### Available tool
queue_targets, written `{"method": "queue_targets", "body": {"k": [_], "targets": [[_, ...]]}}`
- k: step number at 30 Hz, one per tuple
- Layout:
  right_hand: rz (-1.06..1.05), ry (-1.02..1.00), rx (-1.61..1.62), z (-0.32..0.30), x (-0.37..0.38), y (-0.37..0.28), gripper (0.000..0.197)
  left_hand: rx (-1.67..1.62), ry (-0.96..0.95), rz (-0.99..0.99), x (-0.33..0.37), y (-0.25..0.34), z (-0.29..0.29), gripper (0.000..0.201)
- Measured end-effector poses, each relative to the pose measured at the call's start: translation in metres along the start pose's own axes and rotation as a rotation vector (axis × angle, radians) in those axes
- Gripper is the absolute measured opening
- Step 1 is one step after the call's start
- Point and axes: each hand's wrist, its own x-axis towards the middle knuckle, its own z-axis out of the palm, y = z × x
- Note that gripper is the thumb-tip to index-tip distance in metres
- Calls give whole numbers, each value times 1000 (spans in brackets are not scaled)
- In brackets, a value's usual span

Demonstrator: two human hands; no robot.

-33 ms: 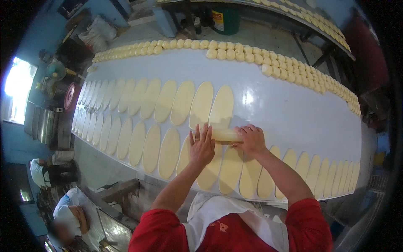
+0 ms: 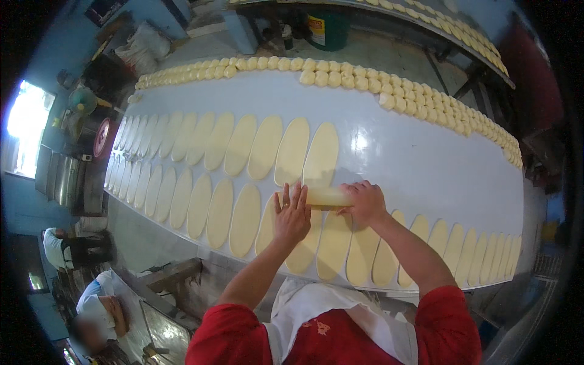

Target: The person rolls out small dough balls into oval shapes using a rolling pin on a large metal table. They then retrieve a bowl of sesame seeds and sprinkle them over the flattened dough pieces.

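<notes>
A pale yellow rolling pin lies crosswise over the flattened dough ovals in the middle of the table. My left hand rests at its left end, fingers stretched and slightly spread, palm down. Curled over the right end is my right hand, closed round the pin. Just beyond the pin lies a long dough oval; another dough oval shows on the near side. Part of the dough beneath the pin and my hands is hidden.
Two rows of dough ovals run left along the table; the near row continues right. Round dough balls line the far edge. Behind stand another table with dough pieces and a green bucket. Two people are at lower left.
</notes>
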Motion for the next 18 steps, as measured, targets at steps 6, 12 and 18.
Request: {"method": "queue_targets", "body": {"k": [6,12,18], "targets": [[72,-88,3,-19,53,21,95,-58,93,51,44,-19,6,52],[168,50,-30,-33,144,33,106,-31,25,206,249,-29,13,52],[412,-97,239,-62,179,80,73,-155,107,28,418,-25,21,60]]}}
